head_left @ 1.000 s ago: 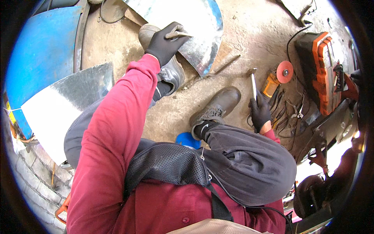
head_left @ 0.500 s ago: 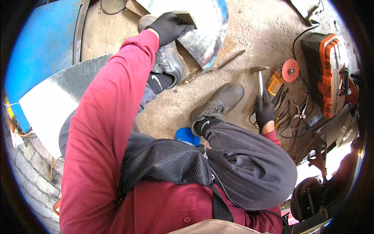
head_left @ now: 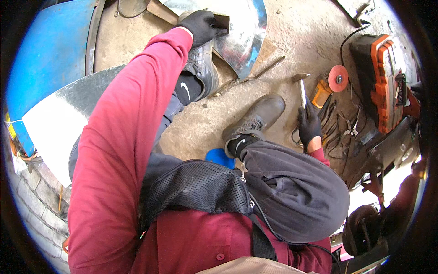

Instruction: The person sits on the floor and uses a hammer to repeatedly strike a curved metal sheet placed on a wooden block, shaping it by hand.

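Observation:
My left hand point(head_left: 200, 28), in a black glove, is closed on a dark rectangular block point(head_left: 222, 23) at the lower left part of a curved sheet metal panel point(head_left: 244, 39). The panel is silvery with blue patches along its edge. My right hand point(head_left: 310, 124), gloved in black too, grips a hammer point(head_left: 303, 93) by its pale handle. The hammer's head points away from me, above the floor and apart from the panel. Part of the block is hidden by my left fingers.
Right of the hammer lies a yellow angle grinder point(head_left: 322, 93) with a red disc point(head_left: 338, 78), beside cables and hand tools. An orange-black toolbox point(head_left: 382, 84) stands farther right. A thin metal bar point(head_left: 267, 69) lies ahead. Blue sheet metal point(head_left: 52, 50) fills the far left.
My left hand has shifted slightly to the right and away from me with the block. The right hand keeps hold of the hammer, nearly in place.

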`<state>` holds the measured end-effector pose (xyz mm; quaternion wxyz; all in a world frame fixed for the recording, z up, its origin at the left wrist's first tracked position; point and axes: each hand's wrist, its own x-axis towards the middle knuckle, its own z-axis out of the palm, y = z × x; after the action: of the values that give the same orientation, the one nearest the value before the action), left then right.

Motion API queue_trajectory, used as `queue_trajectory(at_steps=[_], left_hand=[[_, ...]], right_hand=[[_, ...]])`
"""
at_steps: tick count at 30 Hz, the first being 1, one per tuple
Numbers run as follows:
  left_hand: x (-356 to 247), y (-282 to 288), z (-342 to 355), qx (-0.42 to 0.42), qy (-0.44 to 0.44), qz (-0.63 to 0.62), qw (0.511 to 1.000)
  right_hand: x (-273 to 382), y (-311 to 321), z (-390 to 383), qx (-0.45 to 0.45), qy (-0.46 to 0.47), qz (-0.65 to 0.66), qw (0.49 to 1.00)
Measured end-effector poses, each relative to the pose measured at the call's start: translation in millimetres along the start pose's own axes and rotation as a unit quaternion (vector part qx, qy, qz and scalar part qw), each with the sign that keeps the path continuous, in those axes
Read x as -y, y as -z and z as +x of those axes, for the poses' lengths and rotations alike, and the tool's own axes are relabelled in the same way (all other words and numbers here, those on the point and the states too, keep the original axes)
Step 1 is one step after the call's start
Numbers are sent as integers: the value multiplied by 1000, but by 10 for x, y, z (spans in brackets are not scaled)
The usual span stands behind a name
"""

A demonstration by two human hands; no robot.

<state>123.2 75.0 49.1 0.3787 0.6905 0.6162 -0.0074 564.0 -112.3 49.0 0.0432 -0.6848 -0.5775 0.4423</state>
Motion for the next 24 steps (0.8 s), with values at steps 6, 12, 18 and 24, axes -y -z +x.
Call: queue_trajectory(at_steps=[6, 12, 18, 24], left_hand=[[390, -160, 35, 7, -11, -81, 997], [246, -88, -78, 48, 8, -16, 999], [191, -90, -95, 85, -38, 142, 985], [199, -260, -51, 34, -28, -20, 999]], right_hand=[[-66, 28, -42, -21, 29, -4, 999], [580, 356, -171, 0, -27, 134, 991], [963, 595, -104, 1, 23, 68, 997], [1130, 626, 61, -29, 155, -4, 988]])
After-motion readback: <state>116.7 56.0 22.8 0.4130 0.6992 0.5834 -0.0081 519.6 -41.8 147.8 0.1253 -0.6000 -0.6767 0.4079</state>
